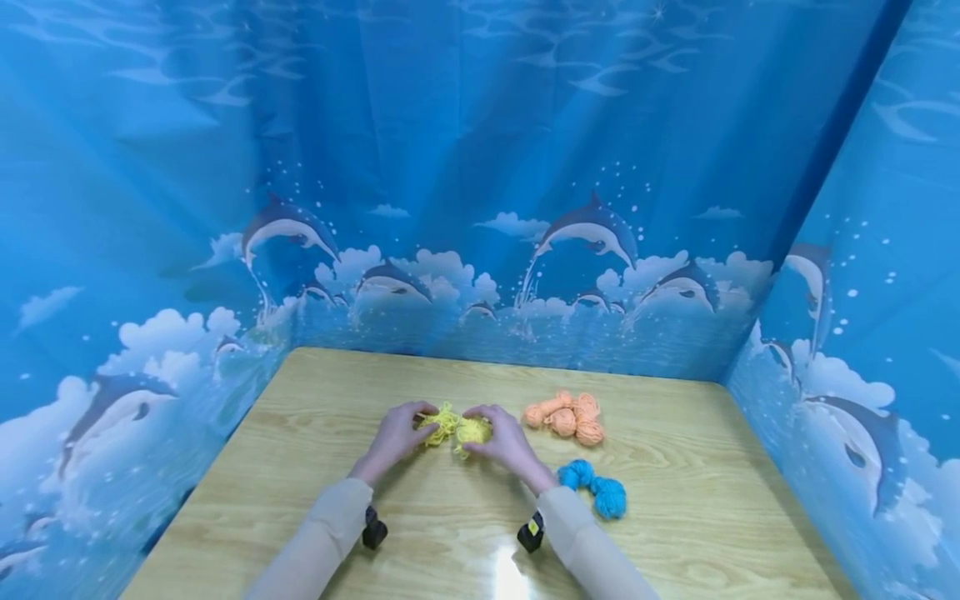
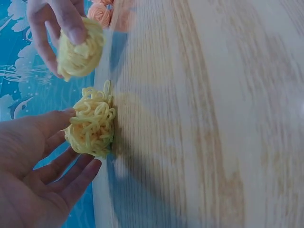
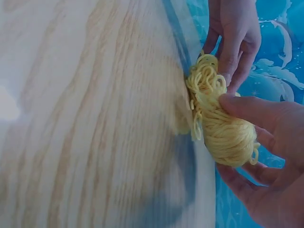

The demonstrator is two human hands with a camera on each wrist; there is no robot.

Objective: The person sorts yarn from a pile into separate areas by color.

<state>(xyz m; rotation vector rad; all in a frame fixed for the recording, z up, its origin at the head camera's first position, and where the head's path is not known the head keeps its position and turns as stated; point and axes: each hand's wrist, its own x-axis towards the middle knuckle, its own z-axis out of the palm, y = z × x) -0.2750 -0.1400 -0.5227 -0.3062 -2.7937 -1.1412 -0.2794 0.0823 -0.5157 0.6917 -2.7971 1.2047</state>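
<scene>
Two clumps of yellow yarn sit side by side near the middle of the table, between the two hands. My left hand [image 1: 397,436] holds the looser one, a tangle of yellow yarn [image 2: 92,124] with many loops, its thumb and fingers on either side. A rounder, neatly wound yellow yarn ball [image 3: 228,135] is gripped by my right hand [image 1: 506,437] between thumb and fingers. In the left wrist view, this ball looks raised off the tabletop. Whether a strand joins the two clumps cannot be told.
Several orange yarn balls [image 1: 564,419] lie in a group beyond my right hand. Blue yarn [image 1: 609,498], in linked bunches, rests beside the right forearm. The wooden table [image 1: 300,492] ends at a blue dolphin-print curtain [image 1: 465,167] behind and at the sides.
</scene>
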